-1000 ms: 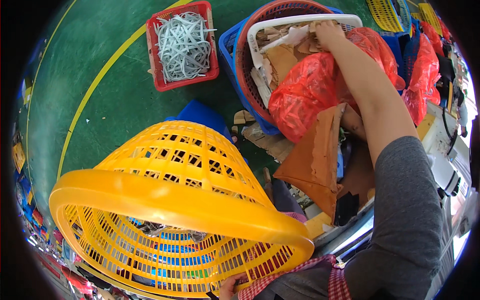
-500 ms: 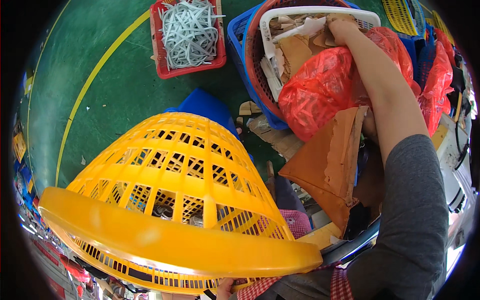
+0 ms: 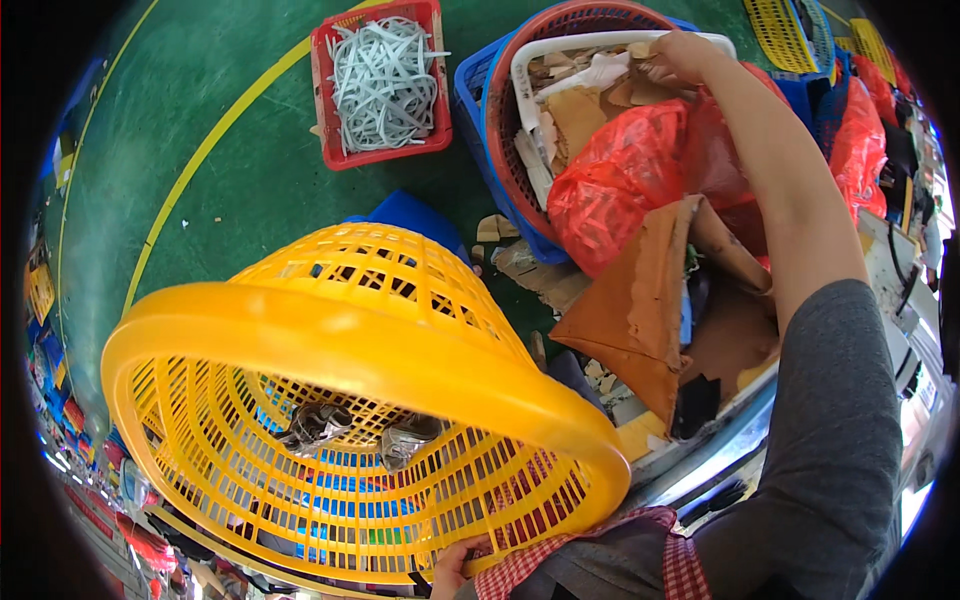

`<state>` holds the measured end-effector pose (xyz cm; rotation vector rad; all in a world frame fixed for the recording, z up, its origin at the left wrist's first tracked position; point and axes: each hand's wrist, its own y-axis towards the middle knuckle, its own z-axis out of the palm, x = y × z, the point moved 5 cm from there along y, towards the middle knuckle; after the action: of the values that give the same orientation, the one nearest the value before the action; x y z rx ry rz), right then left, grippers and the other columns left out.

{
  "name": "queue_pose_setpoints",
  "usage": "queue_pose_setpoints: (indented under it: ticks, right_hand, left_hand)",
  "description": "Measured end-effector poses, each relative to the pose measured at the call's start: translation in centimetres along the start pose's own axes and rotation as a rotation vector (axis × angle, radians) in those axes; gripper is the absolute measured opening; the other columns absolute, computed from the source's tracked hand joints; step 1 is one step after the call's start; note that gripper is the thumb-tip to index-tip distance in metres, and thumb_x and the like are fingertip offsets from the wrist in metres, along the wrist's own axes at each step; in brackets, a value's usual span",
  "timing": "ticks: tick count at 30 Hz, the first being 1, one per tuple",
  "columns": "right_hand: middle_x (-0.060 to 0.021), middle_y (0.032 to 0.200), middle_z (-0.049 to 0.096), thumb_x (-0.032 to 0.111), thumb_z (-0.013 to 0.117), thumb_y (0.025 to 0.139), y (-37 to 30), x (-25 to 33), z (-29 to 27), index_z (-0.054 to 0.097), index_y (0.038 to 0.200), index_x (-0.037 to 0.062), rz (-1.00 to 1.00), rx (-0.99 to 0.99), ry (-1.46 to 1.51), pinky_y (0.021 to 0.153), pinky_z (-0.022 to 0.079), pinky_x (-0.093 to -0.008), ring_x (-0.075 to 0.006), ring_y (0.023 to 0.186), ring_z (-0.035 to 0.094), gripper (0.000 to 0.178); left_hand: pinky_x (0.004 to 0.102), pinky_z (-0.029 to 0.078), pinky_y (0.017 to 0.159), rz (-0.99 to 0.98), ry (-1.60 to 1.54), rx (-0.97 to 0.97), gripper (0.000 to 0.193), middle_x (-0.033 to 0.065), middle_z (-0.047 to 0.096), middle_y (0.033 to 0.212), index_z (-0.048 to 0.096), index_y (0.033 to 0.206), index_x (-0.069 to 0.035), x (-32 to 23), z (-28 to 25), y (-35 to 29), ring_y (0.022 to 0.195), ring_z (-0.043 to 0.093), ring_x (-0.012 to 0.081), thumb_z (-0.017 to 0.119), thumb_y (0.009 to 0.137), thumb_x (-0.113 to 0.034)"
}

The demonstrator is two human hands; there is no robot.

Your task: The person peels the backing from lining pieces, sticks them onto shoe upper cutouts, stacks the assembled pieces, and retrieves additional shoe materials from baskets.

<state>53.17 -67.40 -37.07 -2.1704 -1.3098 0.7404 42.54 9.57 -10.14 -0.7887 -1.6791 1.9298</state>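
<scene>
A large yellow plastic basket (image 3: 390, 345) is tipped on its side in front of me, its wide mouth turned toward me. My left hand (image 3: 455, 568) is closed on its lower rim near the bottom edge of the view. My right arm stretches to a white tub (image 3: 620, 42) of torn cardboard scraps (image 3: 578, 115). There my right hand (image 3: 683, 58) has its fingers curled down over the scraps beside the rim; what they grip is hidden. A red plastic bag (image 3: 620, 185) bulges over the tub's near side.
Red and blue baskets surround the white tub. A red crate (image 3: 435, 125) of pale strips stands on the green floor (image 3: 250, 190). Brown cardboard (image 3: 625, 305) juts up near my right arm. Two shoes (image 3: 408, 440) show through the yellow basket's mesh.
The yellow basket has tilted so its rim rose and its inside now shows. My right hand has stayed at the white tub's far rim, while the view has shifted slightly.
</scene>
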Motion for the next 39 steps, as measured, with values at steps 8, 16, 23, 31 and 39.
queue_pose_setpoints:
  ticks: [8,16,23,31,39]
  right_hand:
    - [-0.016,0.11,0.071,-0.004,0.061,0.08,-9.5,2.6,-9.2,0.07,0.121,0.0176,-0.344,-0.182,0.068,0.089,0.054,-0.0449,-0.0368,0.101,0.068,0.048]
    - [-0.019,0.118,0.069,0.001,0.06,0.085,-33.0,3.3,-19.6,0.066,0.125,0.0055,-0.438,-0.55,0.212,0.091,0.055,-0.0426,-0.0373,0.105,0.067,0.04]
    - [-0.0185,0.121,0.068,0.013,0.061,0.093,-61.9,1.0,-15.5,0.065,0.125,0.0035,-0.313,-0.617,0.662,0.089,0.055,-0.0408,-0.0344,0.106,0.069,0.034]
    - [-0.013,0.121,0.07,-0.006,0.062,0.086,-99.3,2.3,6.3,0.063,0.13,0.0048,0.587,-0.72,1.003,0.092,0.055,-0.0385,-0.0286,0.106,0.069,0.045]
    - [-0.0161,0.118,0.069,-0.006,0.06,0.084,-116.4,10.4,25.2,0.063,0.13,0.0074,1.108,-0.673,0.974,0.09,0.054,-0.0381,-0.0359,0.102,0.068,0.048]
  left_hand:
    - [0.0318,0.047,0.1,0.284,0.369,0.109,0.052,0.0075,0.065,0.114,0.059,0.129,0.001,0.5,-1.4,0.1,0.109,0.062,0.0185,0.082,0.082,-0.007]
    - [0.0345,0.047,0.102,0.333,0.287,0.199,0.056,0.0138,0.065,0.123,0.051,0.134,0.004,-0.2,-0.5,1.0,0.114,0.063,0.0217,0.078,0.086,-0.005]
    - [0.0378,0.042,0.099,0.898,0.55,-0.221,0.054,0.0138,0.054,0.122,0.046,0.136,0.003,-4.8,-0.3,-2.2,0.111,0.052,0.0227,0.069,0.091,-0.015]
    - [0.0354,0.046,0.087,1.389,1.107,0.228,0.031,0.0142,0.055,0.111,0.053,0.122,0.003,-8.1,20.4,-7.5,0.1,0.055,0.0246,0.062,0.093,-0.004]
    - [0.0369,0.045,0.098,1.406,1.559,0.963,0.033,0.015,0.063,0.118,0.062,0.117,-0.001,10.4,44.8,-9.8,0.111,0.059,0.0316,0.068,0.085,-0.003]
